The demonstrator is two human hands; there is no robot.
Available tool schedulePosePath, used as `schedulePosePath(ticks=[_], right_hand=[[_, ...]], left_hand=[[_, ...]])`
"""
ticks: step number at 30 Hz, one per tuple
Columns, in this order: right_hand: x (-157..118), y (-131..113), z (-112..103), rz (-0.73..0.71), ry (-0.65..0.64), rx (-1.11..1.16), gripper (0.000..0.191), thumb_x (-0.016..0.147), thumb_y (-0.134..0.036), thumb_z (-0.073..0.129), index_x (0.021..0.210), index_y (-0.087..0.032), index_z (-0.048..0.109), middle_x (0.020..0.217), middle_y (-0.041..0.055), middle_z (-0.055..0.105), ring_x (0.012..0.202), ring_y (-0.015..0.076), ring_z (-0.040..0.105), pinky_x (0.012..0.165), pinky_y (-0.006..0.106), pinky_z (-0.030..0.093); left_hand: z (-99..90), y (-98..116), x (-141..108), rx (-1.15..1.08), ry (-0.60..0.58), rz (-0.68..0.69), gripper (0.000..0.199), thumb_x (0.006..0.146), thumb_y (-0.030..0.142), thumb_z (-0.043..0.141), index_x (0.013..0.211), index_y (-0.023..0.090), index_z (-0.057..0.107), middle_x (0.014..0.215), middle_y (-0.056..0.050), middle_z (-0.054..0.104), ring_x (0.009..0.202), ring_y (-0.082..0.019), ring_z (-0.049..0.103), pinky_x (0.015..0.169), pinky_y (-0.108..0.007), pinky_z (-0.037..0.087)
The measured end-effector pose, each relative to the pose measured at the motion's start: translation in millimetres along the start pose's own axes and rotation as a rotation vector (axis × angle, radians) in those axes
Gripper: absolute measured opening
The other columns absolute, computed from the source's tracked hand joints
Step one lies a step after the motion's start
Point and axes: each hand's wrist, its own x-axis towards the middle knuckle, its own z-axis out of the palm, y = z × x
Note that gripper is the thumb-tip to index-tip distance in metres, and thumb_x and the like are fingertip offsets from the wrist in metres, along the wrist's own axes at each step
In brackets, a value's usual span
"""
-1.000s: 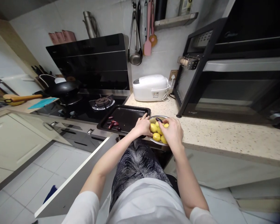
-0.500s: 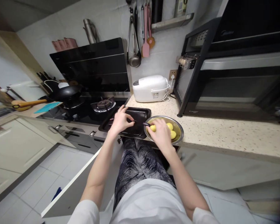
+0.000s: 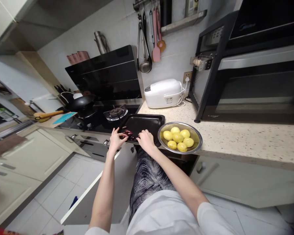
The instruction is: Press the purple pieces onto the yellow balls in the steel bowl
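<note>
A black baking tray (image 3: 147, 123) lies on the speckled counter beside the stove. Several small dark purple pieces (image 3: 128, 133) sit at its near left corner. My left hand (image 3: 116, 139) is at that corner, fingers spread and touching the purple pieces. My right hand (image 3: 145, 139) rests over the tray's near edge just to the right of them, fingers curled down; whether it holds a piece is hidden. To the right stands a steel bowl (image 3: 195, 143) holding several yellow round pieces (image 3: 178, 137).
A white rice cooker (image 3: 164, 93) stands at the wall behind the tray. A large black oven (image 3: 250, 71) fills the right side of the counter. The gas stove (image 3: 115, 112) and a black pan (image 3: 79, 102) are to the left. An open drawer (image 3: 95, 189) juts out below.
My right hand has left the steel bowl and moved left to the tray's near edge. My left hand has come to the purple pieces. The view has shifted left.
</note>
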Motion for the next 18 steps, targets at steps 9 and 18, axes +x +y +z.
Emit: schedulePosePath(ticks=[9, 18], right_hand=[[-84, 80, -61, 0.094, 0.582, 0.041, 0.027, 0.101, -0.030, 0.051, 0.109, -0.016, 0.072, 0.111, 0.0128, 0.072, 0.109, 0.0267, 0.059, 0.099, 0.041, 0.046], [-127, 179, -98, 0.755, 0.278, 0.194, 0.043, 0.091, -0.048, 0.057, 0.114, -0.014, 0.069, 0.083, 0.0097, 0.076, 0.082, 0.0263, 0.072, 0.075, 0.034, 0.050]], left_hand=[[19.7, 43, -20, -0.183, 0.150, 0.246, 0.016, 0.089, 0.029, 0.072, 0.103, 0.023, 0.077, 0.153, -0.012, 0.055, 0.157, -0.036, 0.033, 0.125, -0.056, 0.034], [76.9, 169, -50, -0.622, -0.125, 0.576, 0.040, 0.099, 0.040, 0.062, 0.137, 0.025, 0.062, 0.163, -0.012, 0.045, 0.156, -0.029, 0.037, 0.127, -0.049, 0.033]])
